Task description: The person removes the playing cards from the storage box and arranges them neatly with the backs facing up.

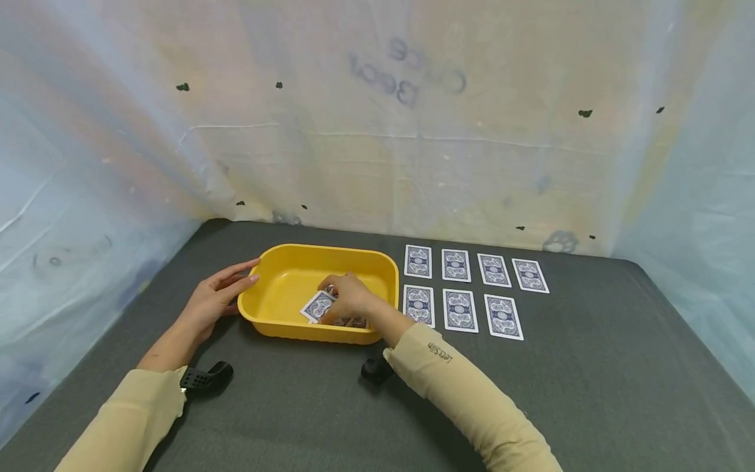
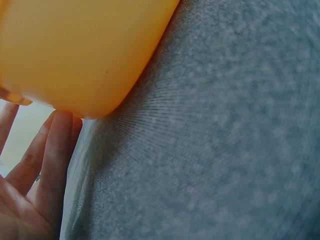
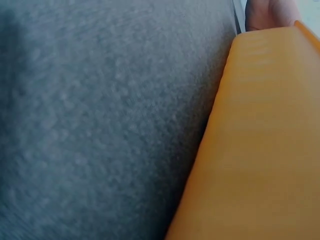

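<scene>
A yellow plastic tray stands on the dark grey table. At its left end is my left hand, fingers extended and touching the rim and outer wall; the left wrist view shows those fingertips against the tray's side. My right hand reaches down inside the tray, thumb and fingers curled around a blue-and-white patterned playing card. More cards lie beneath that hand, partly hidden by it and the front wall. In the right wrist view the tray's outer wall fills the right side.
Right of the tray, several playing cards lie back up in two rows, including a far-row card and a near-row card. Translucent plastic sheeting hangs behind the grey tabletop. A black wrist device shows under the right sleeve.
</scene>
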### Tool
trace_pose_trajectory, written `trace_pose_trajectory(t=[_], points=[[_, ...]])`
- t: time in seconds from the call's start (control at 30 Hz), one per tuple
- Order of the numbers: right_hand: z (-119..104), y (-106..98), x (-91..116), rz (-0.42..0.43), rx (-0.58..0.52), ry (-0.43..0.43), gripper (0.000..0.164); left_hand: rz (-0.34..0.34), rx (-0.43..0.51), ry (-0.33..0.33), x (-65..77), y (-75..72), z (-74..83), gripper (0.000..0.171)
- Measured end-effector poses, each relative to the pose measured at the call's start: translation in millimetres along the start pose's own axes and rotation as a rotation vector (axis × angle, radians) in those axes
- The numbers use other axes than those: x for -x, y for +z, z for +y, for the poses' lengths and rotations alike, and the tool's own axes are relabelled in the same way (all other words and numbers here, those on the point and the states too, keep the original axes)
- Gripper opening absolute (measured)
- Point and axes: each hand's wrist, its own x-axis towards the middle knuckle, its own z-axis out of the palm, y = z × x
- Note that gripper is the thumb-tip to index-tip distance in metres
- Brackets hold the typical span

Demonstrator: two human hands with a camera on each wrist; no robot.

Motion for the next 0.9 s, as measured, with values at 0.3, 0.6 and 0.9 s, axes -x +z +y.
trace_pose_trajectory(t=[0.3, 0.6, 0.9], points=[[-4.9, 2.4, 4.9, 0.070, 0.041, 0.015, 0.069, -0.007, 0.004, 0.015, 0.9, -0.5, 0.2, 0.068], [-3.8, 1.2, 4.9, 0.051, -0.108, 0.066, 0.070, -0.007, 0.008, 0.007, 0.8, -0.3, -0.1, 0.069], [-1.1, -1.2, 2.8, 0.045, -0.248, 0.085, 0.063, -0.007, 0.020, 0.018, 0.4, -0.1, -2.0, 0.069]])
